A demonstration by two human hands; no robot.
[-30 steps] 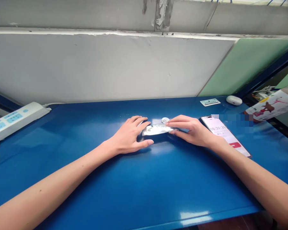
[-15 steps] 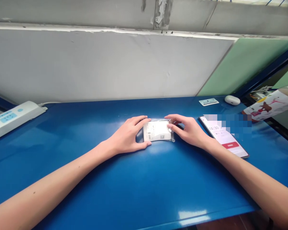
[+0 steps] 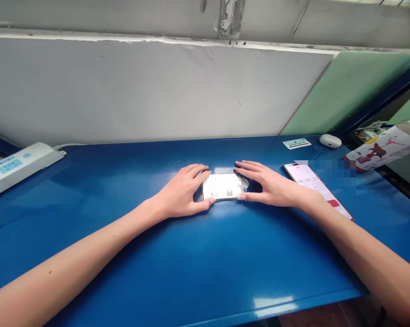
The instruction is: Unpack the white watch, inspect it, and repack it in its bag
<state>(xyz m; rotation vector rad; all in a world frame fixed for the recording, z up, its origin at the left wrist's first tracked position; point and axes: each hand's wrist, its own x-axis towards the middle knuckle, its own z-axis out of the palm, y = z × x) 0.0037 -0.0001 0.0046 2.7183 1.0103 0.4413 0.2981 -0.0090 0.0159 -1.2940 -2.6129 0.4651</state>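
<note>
A small flat white packet [image 3: 221, 187] in clear plastic, with faint print and a small square code, lies on the blue tabletop [image 3: 211, 263]. My left hand [image 3: 184, 190] spans its left end, thumb at the near corner and fingers at the far one. Around the right end, my right hand [image 3: 273, 184] does the same, its thumb on the near corner and its fingers along the far side. Glare whitens much of the label. A clear, crinkled bit of the plastic shows beside the right thumb.
A phone [image 3: 315, 186] with a running timer lies beside my right forearm. Behind it are a printed card [image 3: 296, 143] and a white earbud case [image 3: 330, 141]. A labelled bottle [image 3: 385, 147] leans at the right. A power strip [image 3: 21, 168] sits at the left.
My right thumb has moved off the packet's top face to its near corner, and the right fingers have spread along the far side. The packet looks flatter; my left hand is nearly still.
</note>
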